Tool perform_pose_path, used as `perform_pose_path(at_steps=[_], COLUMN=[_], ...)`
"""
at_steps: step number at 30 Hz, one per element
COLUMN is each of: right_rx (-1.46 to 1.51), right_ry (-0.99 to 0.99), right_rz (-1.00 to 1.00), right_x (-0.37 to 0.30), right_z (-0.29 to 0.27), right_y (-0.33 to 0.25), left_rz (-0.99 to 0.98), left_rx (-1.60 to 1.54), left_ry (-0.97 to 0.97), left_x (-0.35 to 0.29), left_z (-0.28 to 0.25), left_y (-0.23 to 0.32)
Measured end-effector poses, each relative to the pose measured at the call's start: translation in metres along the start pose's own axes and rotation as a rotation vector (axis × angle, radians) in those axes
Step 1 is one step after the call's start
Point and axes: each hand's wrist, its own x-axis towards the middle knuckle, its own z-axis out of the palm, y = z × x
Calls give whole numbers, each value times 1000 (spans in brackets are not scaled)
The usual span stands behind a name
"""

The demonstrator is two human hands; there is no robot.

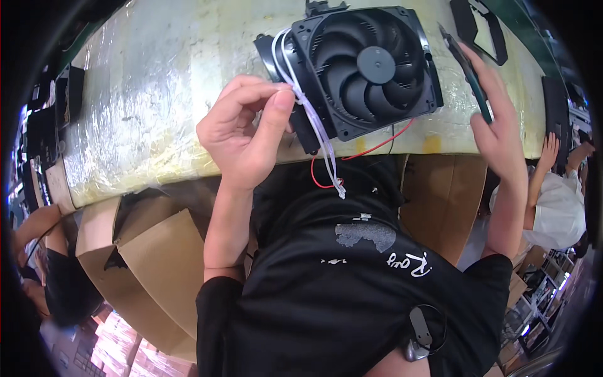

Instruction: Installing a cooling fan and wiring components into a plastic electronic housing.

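A square black cooling fan [377, 65], joined to other black parts, lies at the middle of the bench. White wires [321, 129] loop along its left side and hang over the bench's front edge, ending in a small white connector [341, 190]. My left hand [242, 129] is closed in a pinch at the bundle, thumb against index finger; the exact spot gripped is partly hidden by the fingertips. My right hand [502, 125], right of the fan, holds pliers [470, 74] with dark green handles, their tips pointing away from me. A red wire [383, 144] runs below the fan.
Film covers the pale bench [157, 94]. A black frame [480, 31] lies at its far right, and black parts [70, 94] stand at the left edge. Open cardboard boxes [163, 264] sit below the front edge. Other people's arms [545, 160] show at both sides.
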Motion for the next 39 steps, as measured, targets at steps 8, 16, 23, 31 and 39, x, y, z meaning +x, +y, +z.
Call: perform_pose_path(at_steps=[8,16,23,31,39], right_rx=[-362,-515,-567,-241,-335], right_ry=[-230,-268,-259,-74,281], right_rz=[-190,-214,-216,-239,295], right_x=[21,24,21,13,-18], right_z=[23,22,25,26,33], right_y=[-100,-117,-126,-102,76], left_rz=[-41,-24,46,91,216], left_rx=[-102,-39,25,-68,854], left_ry=[20,-20,-38,501,412], left_x=[-2,-2,0,-1,-138], left_z=[-3,-5,-2,-38,-116], left_y=[-1,2,5,27,-31])
